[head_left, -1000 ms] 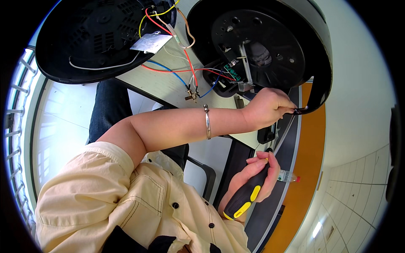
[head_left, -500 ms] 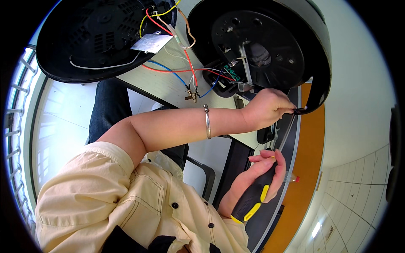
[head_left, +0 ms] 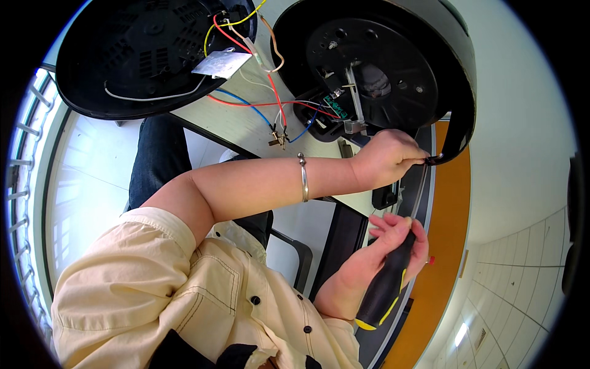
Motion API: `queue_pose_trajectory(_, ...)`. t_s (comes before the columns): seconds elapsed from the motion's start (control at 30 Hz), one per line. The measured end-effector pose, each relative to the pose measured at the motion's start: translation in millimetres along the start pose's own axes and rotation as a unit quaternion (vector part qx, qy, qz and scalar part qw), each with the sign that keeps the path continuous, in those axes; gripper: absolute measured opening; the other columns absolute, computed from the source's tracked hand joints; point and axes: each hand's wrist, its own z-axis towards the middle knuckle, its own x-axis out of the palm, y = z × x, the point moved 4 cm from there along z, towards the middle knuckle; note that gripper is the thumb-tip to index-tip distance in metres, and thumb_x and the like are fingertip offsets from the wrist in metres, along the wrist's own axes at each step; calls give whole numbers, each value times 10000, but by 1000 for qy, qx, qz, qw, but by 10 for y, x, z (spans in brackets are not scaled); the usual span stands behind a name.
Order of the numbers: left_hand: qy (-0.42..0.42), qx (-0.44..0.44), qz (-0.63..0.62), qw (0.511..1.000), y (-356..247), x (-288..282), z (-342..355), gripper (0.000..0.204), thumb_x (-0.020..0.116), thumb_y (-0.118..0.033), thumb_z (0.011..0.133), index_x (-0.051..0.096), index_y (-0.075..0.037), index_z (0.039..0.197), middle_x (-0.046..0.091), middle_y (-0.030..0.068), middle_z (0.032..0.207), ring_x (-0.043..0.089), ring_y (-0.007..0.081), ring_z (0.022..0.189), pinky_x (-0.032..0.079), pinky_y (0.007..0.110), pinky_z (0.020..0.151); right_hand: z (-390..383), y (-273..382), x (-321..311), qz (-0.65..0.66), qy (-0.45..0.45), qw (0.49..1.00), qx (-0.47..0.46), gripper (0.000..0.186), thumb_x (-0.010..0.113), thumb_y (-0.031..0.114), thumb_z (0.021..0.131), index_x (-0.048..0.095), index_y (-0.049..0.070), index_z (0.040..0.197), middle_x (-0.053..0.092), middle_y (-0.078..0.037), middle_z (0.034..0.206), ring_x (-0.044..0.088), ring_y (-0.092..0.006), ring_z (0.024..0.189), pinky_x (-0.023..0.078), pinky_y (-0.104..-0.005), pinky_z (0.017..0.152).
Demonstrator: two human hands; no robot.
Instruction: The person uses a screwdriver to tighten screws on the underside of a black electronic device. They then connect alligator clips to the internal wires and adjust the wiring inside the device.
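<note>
My left hand (head_left: 387,158) is closed in a pinch at the lower rim of a round appliance housing (head_left: 464,132), black inside. What its fingertips hold is too small to make out. My right hand (head_left: 393,237) grips a screwdriver (head_left: 384,289) with a black and yellow handle. Its thin metal shaft runs up to the left fingertips at the rim. Inside the housing are a round black plate (head_left: 399,107) and a clear plastic piece (head_left: 355,98). Near its lower left sits a black part with a green circuit board (head_left: 335,107).
A round black vented cover (head_left: 147,61) lies at the upper left, with a silver metal plate (head_left: 222,63) at its edge. Coloured wires (head_left: 273,92) run from it toward the housing, and a small brass-coloured part (head_left: 278,139) hangs among them over the white table (head_left: 313,144).
My right hand has moved slightly up and right, with the screwdriver turned more upright; its shaft now shows plainly. The housing has shifted slightly left. My left hand stays at the rim.
</note>
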Motion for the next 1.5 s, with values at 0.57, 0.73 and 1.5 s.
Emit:
queue_pose_trajectory(0.57, 31, 14, 42, 999, 11, 8, 3, 130, 635, -22, 744, 675, -29, 868, 631, 113, 741, 600, 278, 695, 478, 345, 617, 144, -30, -131, -174, 46, 970, -162, 243, 602, 124, 856, 504, -57, 986, 626, -171, 860, 632, -180, 760, 495, -246, 665)
queue_pose_trajectory(0.73, -3, 15, 11, 1000, -28, 25, 26, 80, 635, -42, 703, 666, -15, 771, 588, 140, 666, 567, 323, 657, 456, 403, 596, 236, 26, -203, -152, 36, 976, -154, 213, 600, 118, 855, 506, -54, 939, 621, -162, 815, 615, -163, 694, 482, -242, 627)
queue_pose_trajectory(1.5, 36, 3, 44, 998, 5, 18, -3, 107, 628, -26, 740, 677, -23, 834, 635, 124, 744, 610, 283, 710, 494, 347, 637, 863, 430, -135, -41, 0, 986, -163, 159, 661, 139, 809, 584, 4, 776, 628, -70, 757, 498, -73, 529, 398, -192, 508)
